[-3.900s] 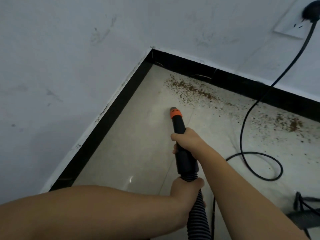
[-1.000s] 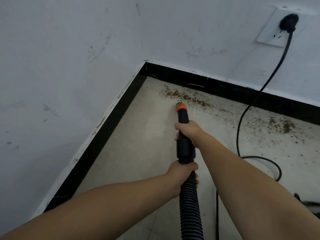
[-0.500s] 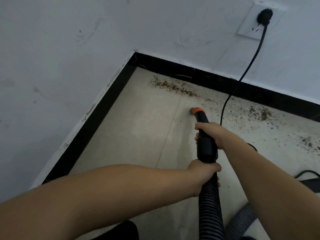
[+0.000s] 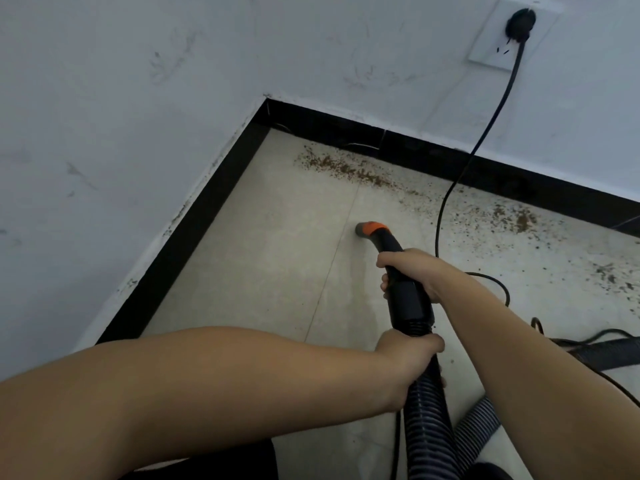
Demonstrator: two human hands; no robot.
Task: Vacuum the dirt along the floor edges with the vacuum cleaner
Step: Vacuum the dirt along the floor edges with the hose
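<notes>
While both hands [image 4: 410, 355] stay clamped on the hose [image 4: 408, 299], its nozzle [image 4: 367, 230] has retreated from the dirt [image 4: 346, 169] at twelve o'clock, leaving it unvacuumed.

White walls [image 4: 104, 116] with faint scuffs fill the upper and left parts of the frame, meeting in a corner at upper centre. A black skirting board [image 4: 194, 223] runs along their foot. At upper right a white wall socket [image 4: 485, 50] carries a black plug [image 4: 520, 24]. Pale floor tiles [image 4: 277, 271] spread across the middle, with a grout line running down the centre.
</notes>
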